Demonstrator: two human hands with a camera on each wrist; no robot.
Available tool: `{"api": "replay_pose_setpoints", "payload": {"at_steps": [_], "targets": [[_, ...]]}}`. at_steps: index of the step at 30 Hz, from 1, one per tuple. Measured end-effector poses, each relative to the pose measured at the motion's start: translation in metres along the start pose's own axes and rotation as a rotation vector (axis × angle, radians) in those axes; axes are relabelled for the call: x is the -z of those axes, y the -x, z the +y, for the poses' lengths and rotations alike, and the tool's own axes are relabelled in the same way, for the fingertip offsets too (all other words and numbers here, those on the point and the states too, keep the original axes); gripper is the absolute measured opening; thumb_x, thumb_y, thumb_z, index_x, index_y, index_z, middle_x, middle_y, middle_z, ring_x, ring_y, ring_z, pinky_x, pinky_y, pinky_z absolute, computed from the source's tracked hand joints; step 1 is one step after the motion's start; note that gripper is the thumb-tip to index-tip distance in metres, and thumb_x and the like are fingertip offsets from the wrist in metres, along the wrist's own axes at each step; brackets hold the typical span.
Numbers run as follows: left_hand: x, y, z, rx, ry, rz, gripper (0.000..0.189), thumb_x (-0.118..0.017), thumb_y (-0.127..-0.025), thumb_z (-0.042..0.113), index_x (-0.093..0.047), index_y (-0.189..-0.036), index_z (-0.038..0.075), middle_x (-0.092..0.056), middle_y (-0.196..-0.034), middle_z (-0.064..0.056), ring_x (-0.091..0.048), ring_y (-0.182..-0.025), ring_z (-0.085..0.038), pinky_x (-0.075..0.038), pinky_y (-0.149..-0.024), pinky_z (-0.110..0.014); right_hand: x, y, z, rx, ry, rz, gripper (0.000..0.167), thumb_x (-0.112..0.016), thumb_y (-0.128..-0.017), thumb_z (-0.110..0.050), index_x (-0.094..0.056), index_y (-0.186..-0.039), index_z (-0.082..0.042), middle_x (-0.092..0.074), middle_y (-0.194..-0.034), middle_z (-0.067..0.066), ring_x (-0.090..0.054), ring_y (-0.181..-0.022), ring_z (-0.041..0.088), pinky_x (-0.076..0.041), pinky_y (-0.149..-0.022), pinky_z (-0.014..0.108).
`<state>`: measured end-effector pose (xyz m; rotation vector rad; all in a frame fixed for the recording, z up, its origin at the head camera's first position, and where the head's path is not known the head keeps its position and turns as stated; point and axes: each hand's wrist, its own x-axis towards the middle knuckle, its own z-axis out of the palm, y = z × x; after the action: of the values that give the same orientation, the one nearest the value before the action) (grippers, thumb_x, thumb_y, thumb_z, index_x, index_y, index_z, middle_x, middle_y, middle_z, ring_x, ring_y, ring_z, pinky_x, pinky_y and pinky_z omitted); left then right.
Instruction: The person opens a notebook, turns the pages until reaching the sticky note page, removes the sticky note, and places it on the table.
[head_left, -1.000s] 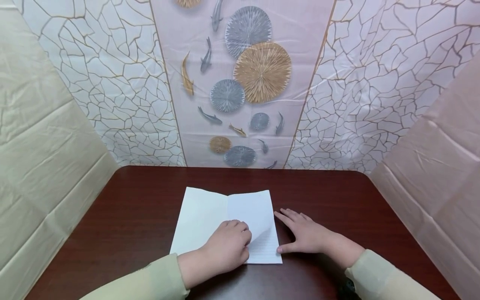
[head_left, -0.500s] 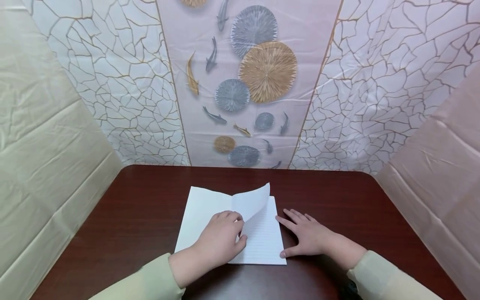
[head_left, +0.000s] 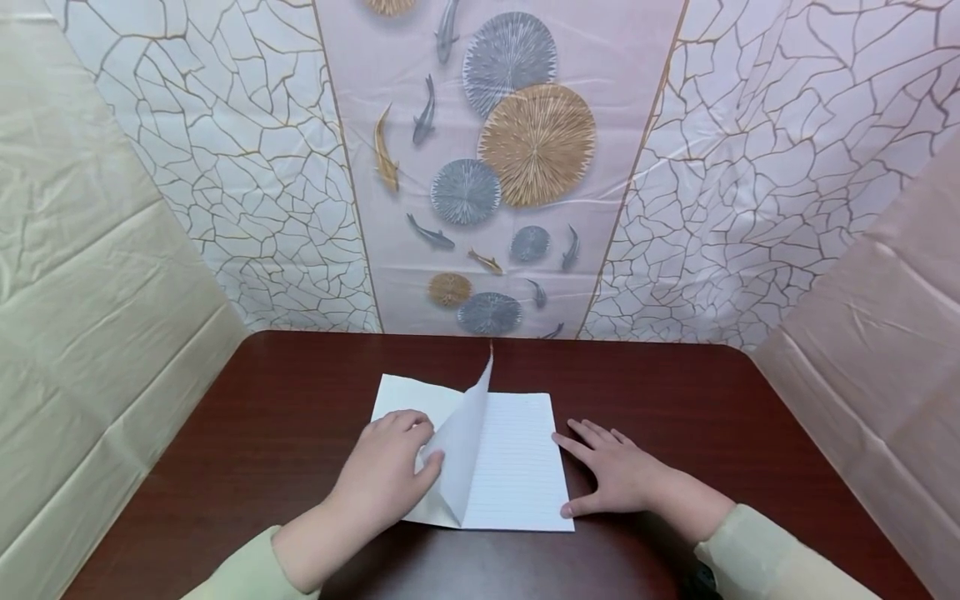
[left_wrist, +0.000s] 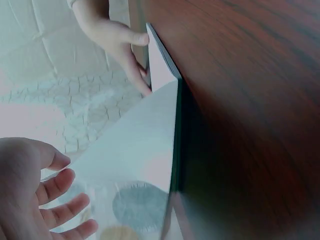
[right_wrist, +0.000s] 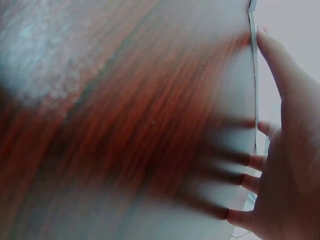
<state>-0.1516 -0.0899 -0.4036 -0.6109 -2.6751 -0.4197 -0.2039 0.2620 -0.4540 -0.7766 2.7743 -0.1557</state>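
Observation:
An open notebook (head_left: 521, 467) with ruled paper lies on the table. One of its pages (head_left: 461, 454) stands lifted and curved near the spine, its upper corner pointing up. My left hand (head_left: 386, 467) pinches this page's edge between thumb and index finger; in the left wrist view the other fingers (left_wrist: 70, 210) are spread loosely. At the notebook's right edge my right hand (head_left: 618, 472) rests on the table, fingers spread, with thumb and index fingertips touching the edge. The left-hand side of the notebook is partly hidden by my left hand.
The dark red-brown table (head_left: 300, 400) has a glossy wood grain. Behind it hangs a patterned cloth (head_left: 480, 167) with fish and round leaf shapes. Plain beige cloth walls (head_left: 90, 333) close in the left and right sides.
My left hand has drawn the page leftward, from lying over the right side to standing near the spine, uncovering the ruled sheet beneath. The right hand has stayed at the notebook's edge.

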Motion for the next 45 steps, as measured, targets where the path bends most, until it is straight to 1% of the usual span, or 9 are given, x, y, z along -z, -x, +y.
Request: {"api": "replay_pose_setpoints", "payload": {"at_steps": [5, 9, 14, 18, 23, 31, 38, 42, 45], "targets": [[0.008, 0.013, -0.016, 0.059, -0.006, 0.047, 0.013, -0.072, -0.086, 0.025, -0.069, -0.083, 0.013, -0.066, -0.103, 0.0, -0.062, -0.103, -0.026, -0.047, -0.091, -0.05, 0.0, 0.0, 0.0, -0.001, 0.005, 0.002, 0.111, -0.055, -0.07, -0.088, -0.029, -0.158, -0.025, -0.022, -0.162, 0.015, -0.02, -0.148, 0.037, -0.022, -0.11, 0.066], [0.016, 0.022, -0.023, 0.093, -0.012, 0.065, 0.012, -0.072, -0.087, 0.022, -0.071, -0.076, 0.016, -0.066, -0.1, 0.002, -0.062, -0.101, -0.025, -0.047, -0.09, -0.05, 0.0, 0.001, -0.002, 0.001, -0.002, 0.008, 0.111, -0.055, -0.071, -0.088, -0.03, -0.157, -0.024, -0.023, -0.162, 0.016, -0.021, -0.148, 0.038, -0.022, -0.11, 0.067], [0.024, 0.031, -0.029, 0.131, -0.022, 0.045, 0.013, -0.073, -0.086, 0.02, -0.072, -0.073, 0.019, -0.067, -0.097, 0.002, -0.063, -0.099, -0.025, -0.048, -0.088, -0.052, 0.0, 0.002, -0.003, 0.003, -0.01, 0.014, 0.111, -0.057, -0.071, -0.087, -0.03, -0.157, -0.023, -0.023, -0.161, 0.017, -0.021, -0.147, 0.039, -0.022, -0.11, 0.067], [0.026, 0.038, -0.033, 0.15, -0.03, 0.032, 0.02, -0.075, -0.085, 0.022, -0.066, -0.067, 0.023, -0.067, -0.097, 0.002, -0.063, -0.097, -0.025, -0.048, -0.085, -0.052, 0.0, 0.001, -0.002, 0.002, -0.012, 0.011, 0.11, -0.056, -0.071, -0.087, -0.03, -0.157, -0.024, -0.023, -0.162, 0.016, -0.02, -0.148, 0.039, -0.021, -0.11, 0.067], [0.024, 0.047, -0.038, 0.189, -0.041, 0.013, 0.027, -0.076, -0.084, 0.023, -0.058, -0.063, 0.026, -0.065, -0.095, 0.004, -0.063, -0.094, -0.024, -0.048, -0.082, -0.052, 0.001, 0.0, -0.002, 0.002, -0.035, -0.001, 0.111, -0.057, -0.07, -0.087, -0.03, -0.157, -0.024, -0.022, -0.162, 0.016, -0.019, -0.148, 0.039, -0.021, -0.111, 0.066], [0.018, 0.057, -0.042, 0.261, -0.058, -0.104, 0.023, -0.07, -0.086, 0.023, -0.064, -0.064, 0.023, -0.065, -0.095, 0.003, -0.062, -0.096, -0.026, -0.046, -0.086, -0.054, 0.005, 0.0, -0.002, -0.012, -0.062, -0.009, 0.112, -0.061, -0.068, -0.086, -0.032, -0.157, -0.024, -0.022, -0.162, 0.015, -0.02, -0.148, 0.039, -0.022, -0.111, 0.066], [0.01, 0.061, -0.046, 0.275, -0.107, -0.226, 0.029, -0.072, -0.085, 0.026, -0.057, -0.061, 0.024, -0.062, -0.093, 0.002, -0.059, -0.094, -0.027, -0.044, -0.087, -0.055, 0.007, 0.001, -0.003, -0.026, -0.068, -0.019, 0.113, -0.064, -0.067, -0.085, -0.033, -0.156, -0.022, -0.023, -0.161, 0.015, -0.022, -0.147, 0.039, -0.022, -0.111, 0.065], [0.005, 0.061, -0.048, 0.275, -0.135, -0.301, 0.026, -0.075, -0.084, 0.028, -0.061, -0.063, 0.022, -0.061, -0.094, 0.0, -0.058, -0.094, -0.028, -0.043, -0.088, -0.057, 0.006, 0.001, -0.003, -0.03, -0.076, -0.025, 0.112, -0.064, -0.068, -0.084, -0.033, -0.156, -0.023, -0.022, -0.162, 0.014, -0.02, -0.148, 0.038, -0.021, -0.111, 0.066], [0.001, 0.061, -0.049, 0.263, -0.162, -0.336, 0.024, -0.077, -0.083, 0.028, -0.064, -0.064, 0.02, -0.06, -0.091, -0.001, -0.057, -0.091, -0.029, -0.043, -0.088, -0.058, 0.006, 0.002, -0.004, -0.032, -0.086, -0.028, 0.112, -0.065, -0.068, -0.083, -0.032, -0.156, -0.023, -0.021, -0.162, 0.014, -0.018, -0.148, 0.038, -0.02, -0.111, 0.066]]}}
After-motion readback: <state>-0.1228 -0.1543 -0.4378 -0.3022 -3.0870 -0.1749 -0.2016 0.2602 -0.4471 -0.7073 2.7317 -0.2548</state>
